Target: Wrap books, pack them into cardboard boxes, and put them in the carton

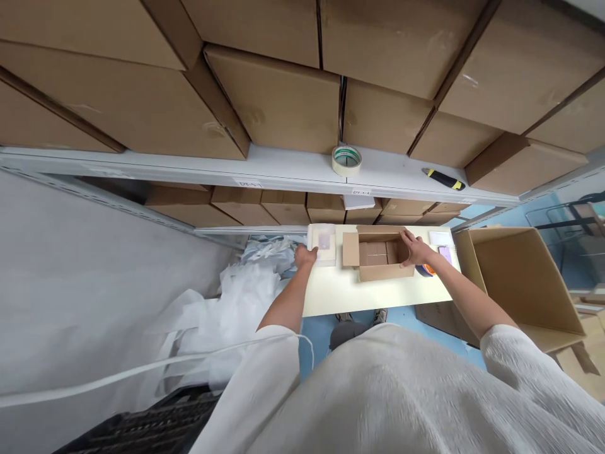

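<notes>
An open cardboard box [386, 272] rests on the pale tabletop, with a side flap folded out to the left and its inner bottom showing. My right hand [416, 250] grips the box at its right end, thumb and fingers over the wall. To the left of the box lies a flat white pack in clear wrapping [325, 244]. My left hand [305, 255] holds this pack by its left edge, thumb on top; the fingers beneath are partly hidden. A roll of coloured tape [425, 270] is close below my right wrist.
A purple phone-like item [445, 253] and a white packet [440, 238] lie at the table's right. Above, a shelf [293, 165] holds a tape roll [346, 161], a utility knife [444, 179] and several cartons. A large open carton [524, 277] stands right; white wrapping [246, 290] heaps left.
</notes>
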Available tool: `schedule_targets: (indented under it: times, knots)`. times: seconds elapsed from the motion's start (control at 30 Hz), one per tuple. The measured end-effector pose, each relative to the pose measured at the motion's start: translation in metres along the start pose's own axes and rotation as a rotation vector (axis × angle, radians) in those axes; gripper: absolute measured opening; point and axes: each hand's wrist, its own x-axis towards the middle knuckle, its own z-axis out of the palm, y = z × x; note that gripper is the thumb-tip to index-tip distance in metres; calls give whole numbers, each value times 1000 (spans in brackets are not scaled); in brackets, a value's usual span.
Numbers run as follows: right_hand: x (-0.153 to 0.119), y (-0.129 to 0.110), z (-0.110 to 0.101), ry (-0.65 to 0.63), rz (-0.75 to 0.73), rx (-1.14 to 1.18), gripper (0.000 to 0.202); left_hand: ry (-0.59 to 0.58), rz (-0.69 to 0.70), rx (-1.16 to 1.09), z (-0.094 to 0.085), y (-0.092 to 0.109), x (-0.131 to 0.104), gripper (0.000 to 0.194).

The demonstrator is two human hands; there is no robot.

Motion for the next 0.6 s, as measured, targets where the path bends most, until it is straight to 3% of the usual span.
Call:
schedule_targets:
  times: [0.2,0.6]
  knots:
    - [0,0,0,-6,4,-17,158,34,20,-19,8,-3,6,61]
    - [-4,-9,-7,-33,43,-4,160,-11,21,-127,13,1,5,45]
